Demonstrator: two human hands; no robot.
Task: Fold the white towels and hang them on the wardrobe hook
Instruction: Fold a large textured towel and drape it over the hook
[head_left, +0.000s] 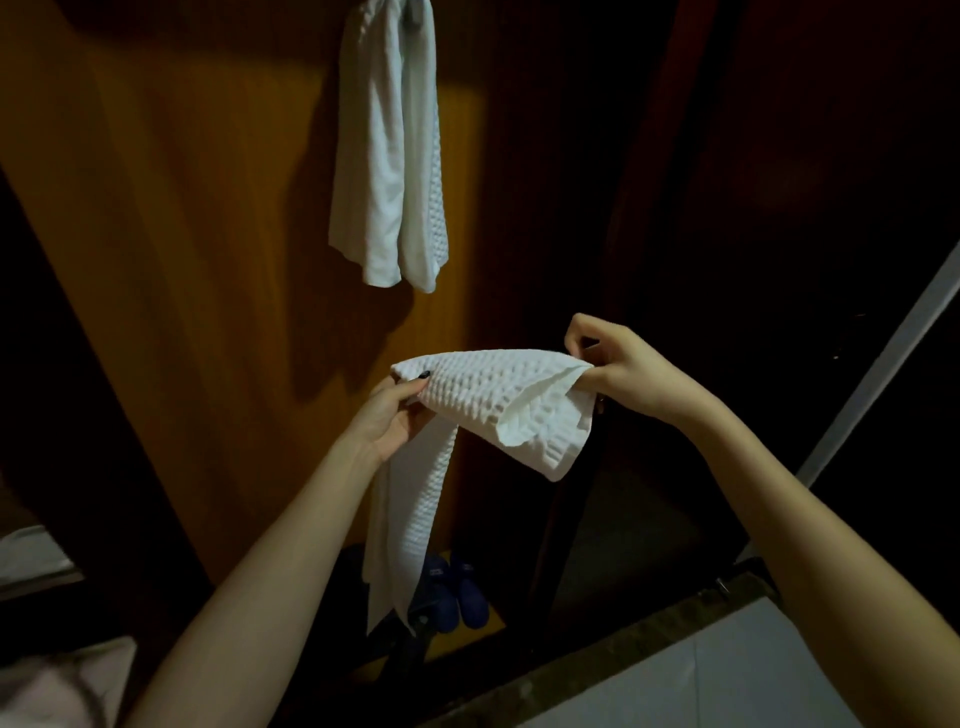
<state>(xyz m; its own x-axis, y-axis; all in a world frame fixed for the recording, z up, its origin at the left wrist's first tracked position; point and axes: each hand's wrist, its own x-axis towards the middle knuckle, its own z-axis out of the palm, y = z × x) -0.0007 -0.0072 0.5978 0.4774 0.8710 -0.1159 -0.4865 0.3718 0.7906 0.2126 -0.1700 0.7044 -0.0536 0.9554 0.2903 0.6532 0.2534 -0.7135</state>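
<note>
A white waffle-weave towel (498, 400) is stretched between my two hands in front of the wardrobe. My left hand (387, 415) grips its left end, thumb on top. My right hand (618, 369) pinches its right end, and a folded flap droops below that hand. A long tail of the towel hangs down from my left hand toward the floor. Two white towels (387, 156) hang side by side from the hook (415, 10) at the top of the orange-brown wardrobe panel (208, 234). The hook is mostly cut off by the frame edge.
Dark blue slippers (460, 592) sit on the floor below the held towel. A dark wardrobe door (779, 182) stands to the right. A white surface with a dark edge (727, 670) lies at the lower right. Pale fabric (47, 680) shows at the lower left.
</note>
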